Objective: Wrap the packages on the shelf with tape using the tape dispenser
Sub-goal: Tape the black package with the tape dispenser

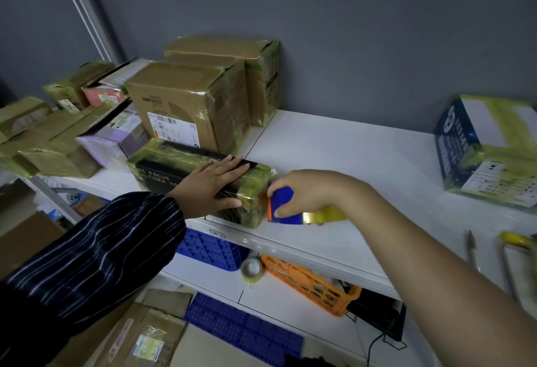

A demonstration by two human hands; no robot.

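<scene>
Single view, head-worn, wide-angle. Camera looks forward and steeply down from above the white shelf point(348, 157), close in. Both forearms enter from the bottom edge and reach away from the lens: left hand point(212, 186) at frame centre, right hand point(305, 192) just right of it. Grey wall point(348, 32) fills the upper half, so the view faces the wall across the shelf. Shelf front edge runs diagonally, lower right to mid left; lower shelves show beneath it. Straight lines bow near the borders. No second view, so no shared field.
</scene>
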